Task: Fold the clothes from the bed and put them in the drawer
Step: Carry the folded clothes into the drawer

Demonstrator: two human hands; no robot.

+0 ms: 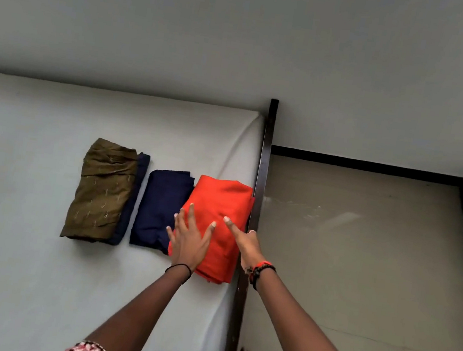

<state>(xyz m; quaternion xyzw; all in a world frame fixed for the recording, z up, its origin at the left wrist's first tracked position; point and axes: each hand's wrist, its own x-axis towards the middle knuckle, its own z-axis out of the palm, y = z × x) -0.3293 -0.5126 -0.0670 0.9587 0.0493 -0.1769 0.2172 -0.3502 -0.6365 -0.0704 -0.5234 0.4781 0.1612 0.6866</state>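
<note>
Right edge of bed (6,263): my left hand (189,237) flat on one orange fold (221,200), right hand (247,245) grip unclear; two navy folds (161,207), one olive fold (101,190).

Position: on the person's head, at the near side of the bed (19,280).
Facing: forward and down, toward the far wall (241,44).
Nearness: close above the bed.

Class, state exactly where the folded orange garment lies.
In the head view, the orange garment lies at the right edge of the mattress, beside the dark bed frame, right of the navy garment.
</note>
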